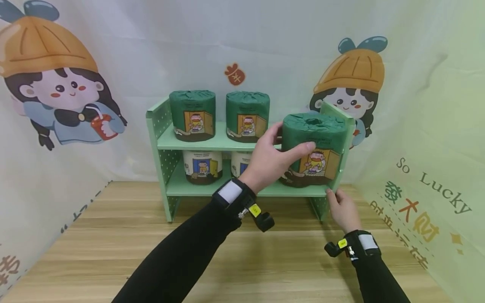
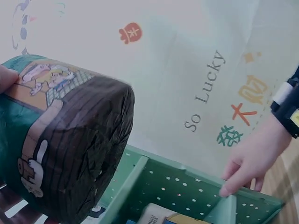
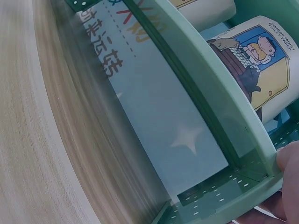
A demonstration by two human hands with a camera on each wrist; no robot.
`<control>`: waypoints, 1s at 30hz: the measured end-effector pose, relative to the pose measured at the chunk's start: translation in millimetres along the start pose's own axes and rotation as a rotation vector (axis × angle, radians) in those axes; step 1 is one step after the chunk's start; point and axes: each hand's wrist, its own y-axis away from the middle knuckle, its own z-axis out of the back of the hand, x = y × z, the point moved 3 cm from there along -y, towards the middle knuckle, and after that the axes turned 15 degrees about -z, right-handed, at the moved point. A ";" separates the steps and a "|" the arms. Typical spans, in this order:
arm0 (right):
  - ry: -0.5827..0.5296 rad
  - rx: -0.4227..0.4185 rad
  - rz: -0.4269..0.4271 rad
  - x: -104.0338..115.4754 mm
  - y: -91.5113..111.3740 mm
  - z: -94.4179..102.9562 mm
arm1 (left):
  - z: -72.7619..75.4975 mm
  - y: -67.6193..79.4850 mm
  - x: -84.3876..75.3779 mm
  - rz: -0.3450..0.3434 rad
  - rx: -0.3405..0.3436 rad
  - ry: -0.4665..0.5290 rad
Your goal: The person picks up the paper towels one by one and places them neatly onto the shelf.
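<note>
My left hand (image 1: 270, 159) grips a toilet roll in green wrapping (image 1: 312, 130), thumb across its front and fingers round its left side. The roll is in front of the right end of the green two-tier shelf (image 1: 212, 192); its dark brown underside shows in the left wrist view, clear of the boards. With my right hand (image 1: 344, 211) I hold the front edge of the shelf's right side panel, at the lower board's height. In the right wrist view the thumb rests on the panel's edge, and the other fingers are partly hidden behind it.
Two more green rolls (image 1: 192, 115) (image 1: 248, 117) stand on the top board. Below them are white-wrapped rolls (image 1: 202, 167) (image 1: 239, 162), the latter partly behind my left hand. The shelf stands on a wooden table (image 1: 125, 235) before a printed cloth backdrop (image 1: 159, 54).
</note>
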 end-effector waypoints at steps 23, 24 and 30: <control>0.001 0.020 0.029 3.6 2.4 4.7 | 0.1 -33.4 25.4 0.086 -0.182 -0.219; -0.002 0.023 0.024 3.4 2.4 4.6 | -0.9 -33.3 24.4 0.087 -0.194 -0.265; -0.003 0.021 0.019 0.8 2.5 1.9 | -4.3 -33.2 23.0 0.098 -0.254 -0.346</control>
